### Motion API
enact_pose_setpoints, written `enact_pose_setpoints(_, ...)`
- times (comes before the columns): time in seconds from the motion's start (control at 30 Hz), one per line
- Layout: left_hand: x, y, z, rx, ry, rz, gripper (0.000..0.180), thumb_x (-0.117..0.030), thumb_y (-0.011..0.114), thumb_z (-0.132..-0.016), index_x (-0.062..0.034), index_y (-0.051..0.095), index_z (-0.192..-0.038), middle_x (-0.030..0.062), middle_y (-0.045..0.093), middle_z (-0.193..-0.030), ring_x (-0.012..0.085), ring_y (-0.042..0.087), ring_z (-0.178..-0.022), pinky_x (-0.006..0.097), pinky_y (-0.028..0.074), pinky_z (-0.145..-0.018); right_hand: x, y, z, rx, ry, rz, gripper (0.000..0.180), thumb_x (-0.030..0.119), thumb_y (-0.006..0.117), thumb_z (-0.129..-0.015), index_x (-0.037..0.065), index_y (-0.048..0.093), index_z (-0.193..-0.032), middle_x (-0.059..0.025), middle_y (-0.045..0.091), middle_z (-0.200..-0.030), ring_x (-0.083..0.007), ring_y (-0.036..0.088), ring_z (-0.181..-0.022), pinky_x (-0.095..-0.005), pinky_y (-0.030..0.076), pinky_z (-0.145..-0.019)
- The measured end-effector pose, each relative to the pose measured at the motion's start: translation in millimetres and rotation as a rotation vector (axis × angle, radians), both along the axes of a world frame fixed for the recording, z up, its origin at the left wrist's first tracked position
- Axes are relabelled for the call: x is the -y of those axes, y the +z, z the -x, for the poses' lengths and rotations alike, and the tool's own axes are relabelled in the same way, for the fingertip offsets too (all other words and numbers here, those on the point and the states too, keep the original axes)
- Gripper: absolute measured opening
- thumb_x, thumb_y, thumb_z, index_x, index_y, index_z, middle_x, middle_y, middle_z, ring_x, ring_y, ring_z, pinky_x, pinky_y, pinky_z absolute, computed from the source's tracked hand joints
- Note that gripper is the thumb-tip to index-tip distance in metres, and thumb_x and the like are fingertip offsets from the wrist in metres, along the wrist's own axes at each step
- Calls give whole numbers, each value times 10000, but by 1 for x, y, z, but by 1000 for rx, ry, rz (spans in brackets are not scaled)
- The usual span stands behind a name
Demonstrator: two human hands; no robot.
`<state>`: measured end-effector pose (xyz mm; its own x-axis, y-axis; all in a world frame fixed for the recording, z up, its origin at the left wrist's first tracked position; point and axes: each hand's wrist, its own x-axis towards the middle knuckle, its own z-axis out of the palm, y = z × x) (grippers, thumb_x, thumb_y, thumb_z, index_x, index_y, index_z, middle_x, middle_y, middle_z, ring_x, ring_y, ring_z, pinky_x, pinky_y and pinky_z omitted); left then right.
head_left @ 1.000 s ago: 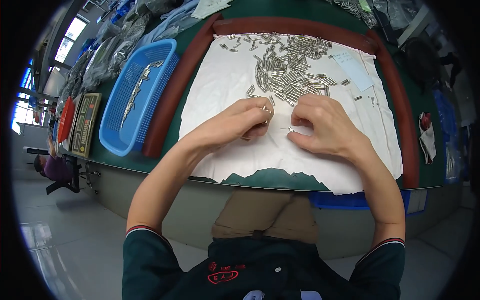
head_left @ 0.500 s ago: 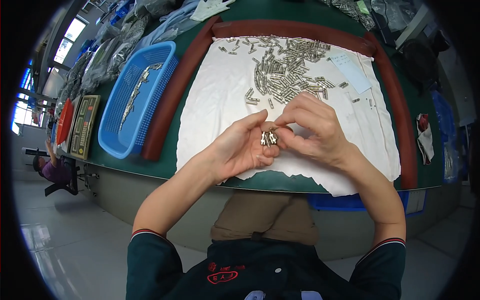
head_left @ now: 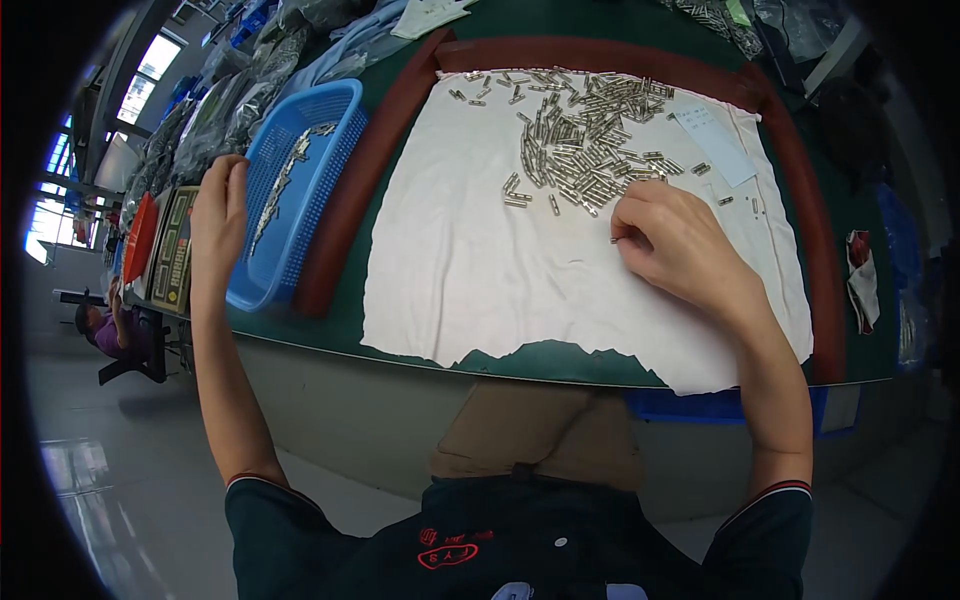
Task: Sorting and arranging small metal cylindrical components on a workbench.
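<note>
My left hand [head_left: 218, 215] is at the left rim of the blue plastic basket [head_left: 300, 262], back upward and fingers bent together. Whatever lies in its palm is hidden. A row of small silvery metal parts [head_left: 278, 190] runs along the basket floor. Over the white cloth [head_left: 480, 280], my right hand [head_left: 685, 240] is closed in a pinch, with a tiny metal part [head_left: 613, 240] just showing by its fingertips. Beyond that hand, a loose pile of short metal cylinder parts [head_left: 575, 150] covers the far part of the cloth.
Dark red padded bars [head_left: 600, 55] border the cloth on three sides. A pale paper slip [head_left: 715, 145] lies at its right. Left of the basket stand a patterned box [head_left: 172, 255] and an orange-red tray [head_left: 140, 238]. Another person [head_left: 115, 325] sits at the far left.
My hands have parted from over the near cloth. The left swung left to the basket, and the metal parts seen in its palm are out of sight. The right moved right.
</note>
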<state>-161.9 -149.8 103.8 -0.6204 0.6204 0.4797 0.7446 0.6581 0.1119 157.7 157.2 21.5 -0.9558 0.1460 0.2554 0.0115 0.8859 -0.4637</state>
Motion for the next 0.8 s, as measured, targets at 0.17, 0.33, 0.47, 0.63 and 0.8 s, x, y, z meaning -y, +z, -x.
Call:
enact_pose_setpoints(0.17,-42,-30,-37,-256,-181,50,272,-169,636,-887,-15,630,-1110,144,642,-972,288,630,-961,368,484,-819,9,-11,6,-5,-24,-20,16,12,591,-713,1,580,-715,-125,597,-764,-308,594,-809,-422,478,-713)
enact_pose_setpoints(0.33,-112,-55,-105,347,-554,17,223,-115,675,-798,17,662,-977,137,611,-914,274,596,-887,370,469,-802,26,-21,26,-170,-59,9,57,37,626,-742,-1,593,-715,-128,619,-777,-311,613,-825,-416,499,-727)
enact_pose_setpoints(0.47,-140,-75,-115,386,-586,125,300,-154,693,-779,20,656,-1021,144,609,-950,280,592,-909,374,471,-814,36,-17,45,-185,-72,12,79,57,651,-747,-5,608,-725,-135,624,-771,-311,624,-826,-418,511,-727)
enact_pose_setpoints(0.63,-141,-92,-114,347,-595,43,235,-98,665,-740,12,655,-948,158,607,-882,327,577,-885,413,461,-788,47,-16,64,-135,-157,-162,98,71,668,-742,2,625,-796,-153,620,-829,-307,620,-870,-417,523,-707)
enact_pose_setpoints(0.8,-147,-112,-130,401,-718,-99,175,-57,654,-745,10,637,-906,158,561,-921,343,548,-927,427,458,-803,43,-23,44,-189,-44,-188,76,23,668,-739,18,616,-794,-113,577,-827,-288,585,-823,-409,502,-664)
